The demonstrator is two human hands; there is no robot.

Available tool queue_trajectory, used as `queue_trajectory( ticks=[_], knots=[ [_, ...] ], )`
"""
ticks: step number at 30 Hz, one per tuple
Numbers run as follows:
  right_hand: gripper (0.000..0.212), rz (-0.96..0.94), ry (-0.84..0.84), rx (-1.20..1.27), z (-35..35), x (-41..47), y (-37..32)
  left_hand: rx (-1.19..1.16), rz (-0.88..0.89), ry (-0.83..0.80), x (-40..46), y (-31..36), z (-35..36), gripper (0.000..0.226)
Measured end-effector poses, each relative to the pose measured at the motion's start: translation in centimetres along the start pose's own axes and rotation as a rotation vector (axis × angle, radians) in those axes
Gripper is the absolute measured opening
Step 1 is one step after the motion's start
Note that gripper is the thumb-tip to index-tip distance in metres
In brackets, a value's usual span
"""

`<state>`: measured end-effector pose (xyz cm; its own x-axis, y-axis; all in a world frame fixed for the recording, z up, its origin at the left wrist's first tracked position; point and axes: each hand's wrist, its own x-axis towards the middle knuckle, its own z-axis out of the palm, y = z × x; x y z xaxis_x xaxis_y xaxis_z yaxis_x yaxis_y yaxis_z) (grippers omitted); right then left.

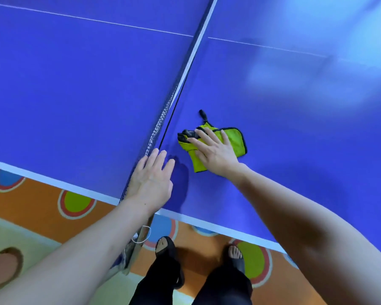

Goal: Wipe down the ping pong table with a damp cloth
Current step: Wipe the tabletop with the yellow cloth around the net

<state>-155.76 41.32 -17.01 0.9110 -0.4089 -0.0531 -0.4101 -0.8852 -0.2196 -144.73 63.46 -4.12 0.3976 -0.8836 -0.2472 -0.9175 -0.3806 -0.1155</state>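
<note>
Right hand pressed flat, fingers straight, on crumpled lime-green microfibre cloth with black edging.
Cloth lay on blue ping pong table, just right of the black mesh net; grey underside showed at 1 fold. Left hand, fingers extended, rested beside the net.

An orange floor carries ringed circles (green and blue centres); a pale green strip borders it; soft overhead glare.
</note>
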Motion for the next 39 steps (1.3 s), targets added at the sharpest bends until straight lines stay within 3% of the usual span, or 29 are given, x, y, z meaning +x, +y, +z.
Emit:
queue_trajectory(
  ticks=[9,17,22,25,32,39],
  knots=[
    [0.052,0.284,0.08,0.038,-3.7,-14.1,16.9,0.01,0.091,-0.043,3.0,13.3,-1.6,0.057],
    [0.05,0.751,0.189,0.105,-5.3,-25.2,27.2,-0.061,0.157,-0.027,5.7,24.9,-2.4,0.055],
    [0.053,1.079,0.248,0.148,-4.0,-25.9,23.0,-0.058,0.173,-0.029,5.8,25.2,-2.2,0.054],
    [0.053,1.145,0.261,0.152,-3.0,-24.5,18.6,-0.073,0.149,0.0,5.1,22.8,-1.9,0.052],
    [0.054,1.064,0.17,0.156,-1.5,-17.1,8.9,-0.005,0.039,0.005,1.7,12.1,-1.1,0.054],
    [0.054,0.717,0.077,0.149,0.2,-4.7,-3.2,-0.012,-0.064,0.057,-2.1,3.1,-0.4,0.057]
  ],
)
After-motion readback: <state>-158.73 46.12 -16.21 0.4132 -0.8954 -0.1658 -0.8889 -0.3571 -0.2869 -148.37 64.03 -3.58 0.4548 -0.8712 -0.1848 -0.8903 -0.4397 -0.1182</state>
